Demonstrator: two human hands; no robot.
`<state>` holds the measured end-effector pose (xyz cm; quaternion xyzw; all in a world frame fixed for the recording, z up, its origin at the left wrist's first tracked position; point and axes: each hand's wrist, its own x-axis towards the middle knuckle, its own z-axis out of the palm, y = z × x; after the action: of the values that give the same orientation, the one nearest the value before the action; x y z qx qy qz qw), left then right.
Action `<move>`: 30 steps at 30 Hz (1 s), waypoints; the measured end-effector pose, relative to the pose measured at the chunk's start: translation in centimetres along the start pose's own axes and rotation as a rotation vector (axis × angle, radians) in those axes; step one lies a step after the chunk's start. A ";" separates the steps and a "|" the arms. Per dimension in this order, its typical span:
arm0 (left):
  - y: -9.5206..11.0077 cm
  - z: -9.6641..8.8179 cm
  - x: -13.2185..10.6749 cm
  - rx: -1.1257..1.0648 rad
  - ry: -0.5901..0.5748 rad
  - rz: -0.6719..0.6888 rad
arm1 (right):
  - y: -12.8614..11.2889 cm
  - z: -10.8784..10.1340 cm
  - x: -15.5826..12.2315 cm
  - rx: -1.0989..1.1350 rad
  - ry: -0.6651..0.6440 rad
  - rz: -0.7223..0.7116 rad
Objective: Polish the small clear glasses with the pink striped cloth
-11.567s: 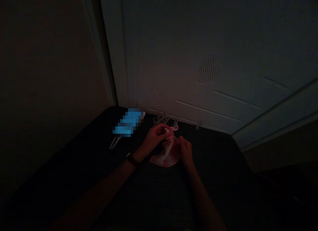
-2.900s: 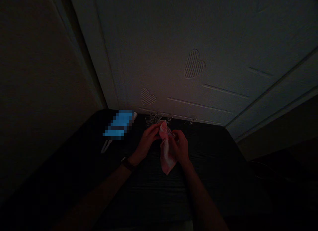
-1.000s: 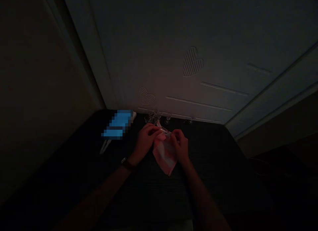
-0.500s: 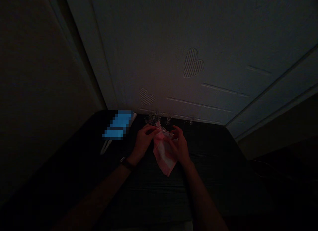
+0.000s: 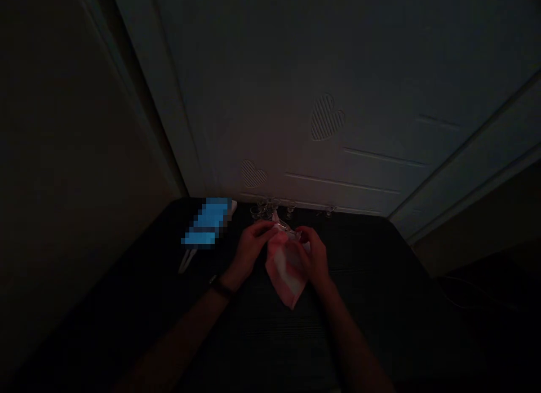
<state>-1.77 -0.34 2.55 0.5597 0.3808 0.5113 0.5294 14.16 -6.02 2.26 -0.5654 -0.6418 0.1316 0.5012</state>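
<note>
A pink and white cloth (image 5: 281, 272) hangs down to a point between my hands, over the dark table. My left hand (image 5: 250, 249) pinches its upper left edge. On the opposite side my right hand (image 5: 315, 257) has its thumb and fingers closed on the upper right edge. Along the top of the cloth, between both sets of fingertips, lies a thin shiny piece (image 5: 285, 228), too dim to name. Just beyond my fingers sit several small shiny ring-like pieces (image 5: 258, 211).
A phone with a lit, blurred screen (image 5: 207, 221) lies at the left, with a white strap or cable (image 5: 186, 260) below it. Behind the dark table (image 5: 262, 342) rises a pale panel (image 5: 274, 100) with raised hearts. The room is very dark.
The fingers of my right hand have drawn in closer to the cloth's upper edge. My left hand keeps its pinch. The whole view has shifted slightly.
</note>
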 end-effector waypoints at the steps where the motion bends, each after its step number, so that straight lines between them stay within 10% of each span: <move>1: 0.0 0.0 0.0 0.006 0.005 0.001 | 0.0 0.0 0.0 0.012 -0.001 -0.004; 30: 1.0 -0.2 -0.2 -0.029 -0.127 -0.001 | -0.2 0.2 -0.2 0.100 -0.008 0.096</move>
<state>-2.13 -0.60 3.52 0.5831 0.3395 0.4800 0.5607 13.87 -6.20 2.19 -0.5694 -0.6085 0.1896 0.5193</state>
